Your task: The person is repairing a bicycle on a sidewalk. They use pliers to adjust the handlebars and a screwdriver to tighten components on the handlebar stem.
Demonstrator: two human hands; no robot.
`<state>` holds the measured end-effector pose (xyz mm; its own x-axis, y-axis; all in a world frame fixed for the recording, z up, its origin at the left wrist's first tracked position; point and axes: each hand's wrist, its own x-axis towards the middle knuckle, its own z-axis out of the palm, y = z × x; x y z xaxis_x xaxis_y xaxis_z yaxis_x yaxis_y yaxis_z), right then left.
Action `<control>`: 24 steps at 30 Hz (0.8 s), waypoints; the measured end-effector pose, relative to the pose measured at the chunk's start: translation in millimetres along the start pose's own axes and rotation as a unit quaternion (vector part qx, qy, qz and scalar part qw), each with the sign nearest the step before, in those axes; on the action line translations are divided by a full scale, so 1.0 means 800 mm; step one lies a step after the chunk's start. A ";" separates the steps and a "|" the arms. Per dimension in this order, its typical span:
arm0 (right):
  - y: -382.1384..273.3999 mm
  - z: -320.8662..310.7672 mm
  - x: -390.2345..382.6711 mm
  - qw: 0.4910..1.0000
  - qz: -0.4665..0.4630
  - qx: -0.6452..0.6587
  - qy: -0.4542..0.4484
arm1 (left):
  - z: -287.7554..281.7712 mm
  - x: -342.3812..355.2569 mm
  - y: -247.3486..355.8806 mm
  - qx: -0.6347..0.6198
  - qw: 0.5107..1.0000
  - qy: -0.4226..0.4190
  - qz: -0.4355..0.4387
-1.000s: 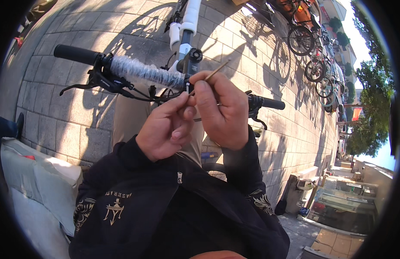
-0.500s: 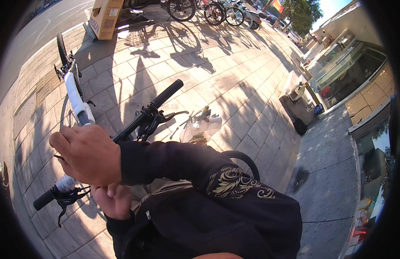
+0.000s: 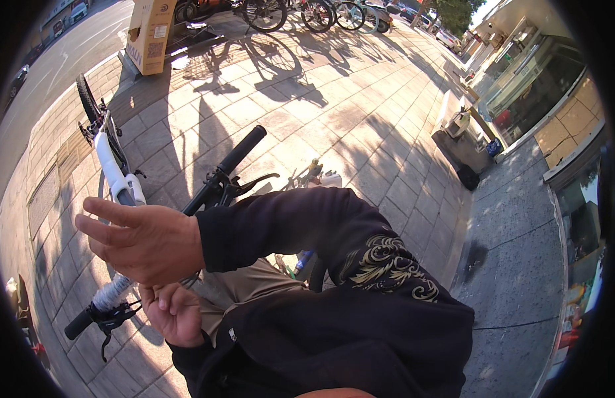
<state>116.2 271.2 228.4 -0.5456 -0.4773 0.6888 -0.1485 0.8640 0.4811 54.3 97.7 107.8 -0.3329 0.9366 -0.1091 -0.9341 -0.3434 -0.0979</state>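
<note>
One tall cardboard box (tan, upright, with dark print and a small white label on its face) is seen at the top left, standing on the paved walkway beside the road. A second small pale label or paper is noted on the box's side; its content cannot be made out.

One bicycle handlebar is recorded, running diagonally from a black grip at upper right to a second black grip at lower left, with white tape wrapped near the lower end. One white bicycle frame with one front wheel is seen to the left.

The right hand is raised over the middle of the bar, fingers spread and loose, nothing held (whether the palm touches the bar cannot be told). The left hand is placed just below it, fingers curled close against the taped section; whether anything is gripped cannot be told. The bar thus lies under the right hand and just above the left.

Several parked bicycles are lined along the top edge. One dark bin is stood by the shopfront at right.
</note>
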 end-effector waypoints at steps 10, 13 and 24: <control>-0.044 -0.010 -0.084 0.981 0.188 0.038 -0.006 | 0.009 0.002 -0.007 0.164 0.976 0.107 0.092; -0.060 -0.010 -0.103 0.970 0.238 0.052 0.003 | 0.012 0.004 -0.015 0.262 0.940 0.151 0.158; -0.103 0.015 -0.144 0.929 0.333 0.161 0.019 | 0.013 -0.004 -0.028 0.444 0.822 0.224 0.277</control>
<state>181.5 256.7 102.5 -0.5757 0.1810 0.7974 -0.0314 0.9696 -0.2427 74.8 102.7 120.9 -0.8444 0.4647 -0.2666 -0.4467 -0.3360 0.8292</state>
